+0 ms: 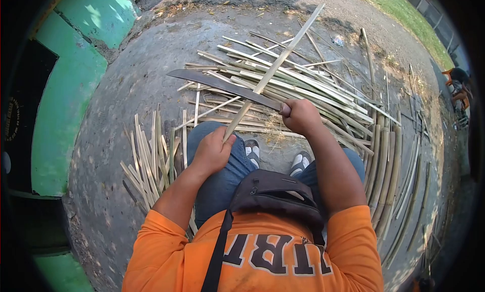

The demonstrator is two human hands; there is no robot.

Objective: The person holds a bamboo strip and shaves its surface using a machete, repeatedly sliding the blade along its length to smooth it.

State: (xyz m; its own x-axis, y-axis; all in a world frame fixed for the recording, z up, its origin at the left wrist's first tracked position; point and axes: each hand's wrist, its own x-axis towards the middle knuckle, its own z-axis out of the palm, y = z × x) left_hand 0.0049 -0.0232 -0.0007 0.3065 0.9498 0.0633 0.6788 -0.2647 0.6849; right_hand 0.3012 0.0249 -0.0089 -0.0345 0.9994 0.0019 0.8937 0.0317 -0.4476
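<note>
My left hand (214, 149) is closed round the lower end of a long, pale bamboo strip (275, 66), which slants up and away to the right. In my right hand (301, 117) is the handle of a machete (217, 83), its long dark blade pointing left. The blade crosses over the strip a little above my left hand. Beyond both hands lies a heap of split bamboo strips (313, 92), mostly lying crosswise on the ground.
More split strips (146, 155) lie to my left. Uncut bamboo poles (386, 166) lie at my right. A green wall (68, 102) stands at the far left. Another person (458, 87) sits at the far right edge. A dark waist bag (273, 198) rests on my lap.
</note>
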